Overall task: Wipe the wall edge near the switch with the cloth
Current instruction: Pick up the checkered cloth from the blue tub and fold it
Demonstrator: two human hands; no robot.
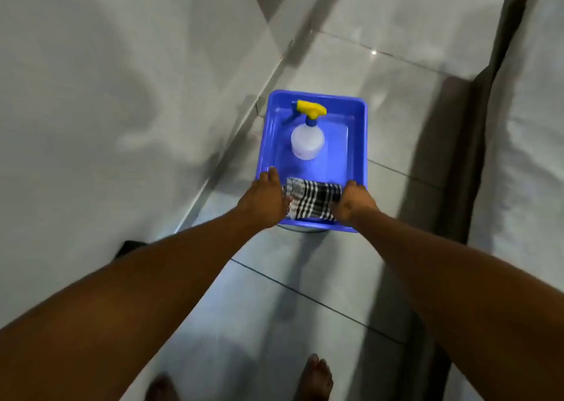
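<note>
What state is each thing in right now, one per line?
Blue tub: off the floor, on a support underneath.
Spray bottle: upright inside the tub.
Checked cloth: draped over the tub's near rim.
Left hand: on the cloth's left end.
Right hand: on its right end.

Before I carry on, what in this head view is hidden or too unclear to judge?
- Switch and wall edge: neither can be found in the head view.
- Left hand and right hand: fingertips are hidden behind the checked cloth, so the grip cannot be confirmed.
- Blue tub: what it rests on is mostly covered by the tub itself.
- Spray bottle: fill level unreadable; blurred.
</note>
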